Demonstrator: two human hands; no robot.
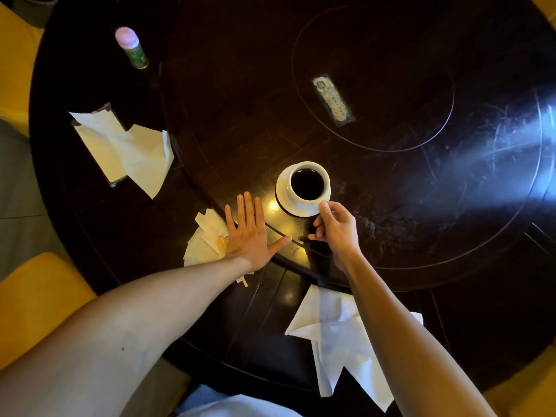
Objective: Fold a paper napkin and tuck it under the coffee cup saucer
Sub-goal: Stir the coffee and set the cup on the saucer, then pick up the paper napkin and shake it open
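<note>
White paper is what we work with: a folded white paper napkin [204, 236] lies flat on the dark round wooden counter [391, 206], pinned under the outer edge of our left hand [246, 233]. That hand is spread wide, fingers straight, pressing down and gripping nothing. Just beyond its fingertips and to the right stands the white ceramic coffee cup [308, 183], full of black coffee, on its white round saucer [301, 209]. Our right hand [335, 230] reaches to the near rim of the saucer, thumb and forefinger pinching at the rim or the cup handle; we cannot tell which. The napkin is near the saucer but not yet under it.

We judge the risk to be the full cup. Lifting or tilting the saucer by one edge could slop coffee over the rim onto the napkin and counter, or slide the cup off. Dragging the thin napkin under one flat palm could undo the fold or tear it.

Well beyond both hands lies a small rectangular printed label [333, 100] on the counter; its writing is too small for us to read.
</note>
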